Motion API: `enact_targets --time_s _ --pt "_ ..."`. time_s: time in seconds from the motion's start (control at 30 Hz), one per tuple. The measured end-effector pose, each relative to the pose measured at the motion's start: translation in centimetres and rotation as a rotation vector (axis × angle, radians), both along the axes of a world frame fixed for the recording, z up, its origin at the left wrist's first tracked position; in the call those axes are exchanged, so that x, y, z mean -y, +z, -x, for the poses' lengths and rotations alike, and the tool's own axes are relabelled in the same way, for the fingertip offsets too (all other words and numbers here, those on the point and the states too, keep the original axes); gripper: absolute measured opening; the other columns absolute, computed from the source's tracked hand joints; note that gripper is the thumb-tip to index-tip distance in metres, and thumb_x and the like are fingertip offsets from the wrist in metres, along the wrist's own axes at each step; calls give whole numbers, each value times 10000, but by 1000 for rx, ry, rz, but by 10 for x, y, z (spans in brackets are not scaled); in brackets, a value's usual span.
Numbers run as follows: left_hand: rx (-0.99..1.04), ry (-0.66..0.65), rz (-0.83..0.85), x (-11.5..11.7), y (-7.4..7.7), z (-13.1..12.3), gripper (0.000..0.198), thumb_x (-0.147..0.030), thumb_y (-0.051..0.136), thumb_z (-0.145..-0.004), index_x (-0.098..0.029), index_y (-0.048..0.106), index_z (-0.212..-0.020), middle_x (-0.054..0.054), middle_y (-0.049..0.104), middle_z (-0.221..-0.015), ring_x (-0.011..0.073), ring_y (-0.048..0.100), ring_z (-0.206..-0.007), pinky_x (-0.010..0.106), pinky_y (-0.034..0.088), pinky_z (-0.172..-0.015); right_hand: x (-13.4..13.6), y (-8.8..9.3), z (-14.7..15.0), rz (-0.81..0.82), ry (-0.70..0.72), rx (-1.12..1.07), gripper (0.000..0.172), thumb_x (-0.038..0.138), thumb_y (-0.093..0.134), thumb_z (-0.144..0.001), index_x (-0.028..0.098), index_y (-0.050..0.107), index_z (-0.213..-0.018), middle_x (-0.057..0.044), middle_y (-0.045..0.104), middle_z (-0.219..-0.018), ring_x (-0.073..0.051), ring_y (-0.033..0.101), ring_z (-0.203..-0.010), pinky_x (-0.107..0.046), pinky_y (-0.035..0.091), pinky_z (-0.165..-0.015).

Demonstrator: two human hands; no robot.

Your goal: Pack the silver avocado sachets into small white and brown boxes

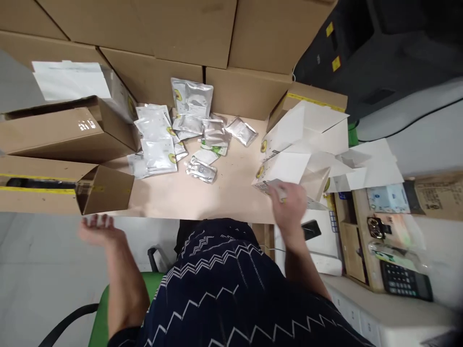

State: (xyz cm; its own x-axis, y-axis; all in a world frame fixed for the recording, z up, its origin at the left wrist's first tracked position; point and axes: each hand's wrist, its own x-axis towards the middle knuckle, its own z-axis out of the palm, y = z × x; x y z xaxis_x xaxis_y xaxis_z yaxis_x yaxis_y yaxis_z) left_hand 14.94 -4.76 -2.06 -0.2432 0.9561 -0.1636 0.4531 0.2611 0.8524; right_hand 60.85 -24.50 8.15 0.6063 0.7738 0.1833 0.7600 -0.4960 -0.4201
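Note:
My right hand (291, 207) is at the near side of an open white carton (285, 166) with an avocado print. Its fingers are curled round a pale edge with a bit of avocado print; motion blur hides whether this is the carton or a pouch. My left hand (101, 232) hangs just past the table's front edge, palm up, fingers apart, with nothing in it. Beside it lies a brown carton (108, 190) with yellow tape. Silver-white pouches (159, 154) with avocado prints are heaped on the table (202, 205), a small spouted silver pouch (201, 170) nearest me.
Stacked brown cartons (184, 29) wall off the table's back. Another open brown carton (65, 132) and a white carton (75, 82) stand at left. More open white cartons (318, 120) stand at right, near a phone (311, 230) and a calculator (405, 279). A green chair (104, 313) is below me.

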Motion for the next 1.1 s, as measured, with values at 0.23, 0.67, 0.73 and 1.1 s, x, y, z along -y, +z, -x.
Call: enact_targets --time_s 0.23,0.67,0.73,1.1 --pt "202 2 48 78 -35 -124 454 -609 424 -853 -200 590 -959 47 647 -804 182 654 -707 358 549 -694 21 9 -72 733 65 122 289 273 502 -932 169 750 -1039 -188 709 -1022 -369 591 -1061 -476 485 -834" --pt "199 -1298 -479 79 152 -203 236 -306 555 -950 -292 736 -1101 44 765 -1090 233 691 -1049 456 570 -929 7 45 46 132 976 26 398 93 463 -936 261 678 -1226 -106 731 -1126 -273 645 -1017 -443 506 -835" --pt "-4 -1371 -539 75 171 -204 265 -345 590 -927 -312 723 -1154 37 729 -1222 284 611 -1234 533 498 -1055 -4 53 56 53 1071 60 354 109 477 -955 265 690 -1189 -116 726 -1127 -274 630 -1039 -445 492 -847" --pt "-654 -897 -308 72 172 -121 318 -496 542 -914 -279 701 -744 51 596 -642 333 666 -845 600 443 -1047 -66 27 89 -59 1484 10 294 159 537 -979 326 676 -1177 -30 722 -1138 -212 571 -1102 -392 430 -894"
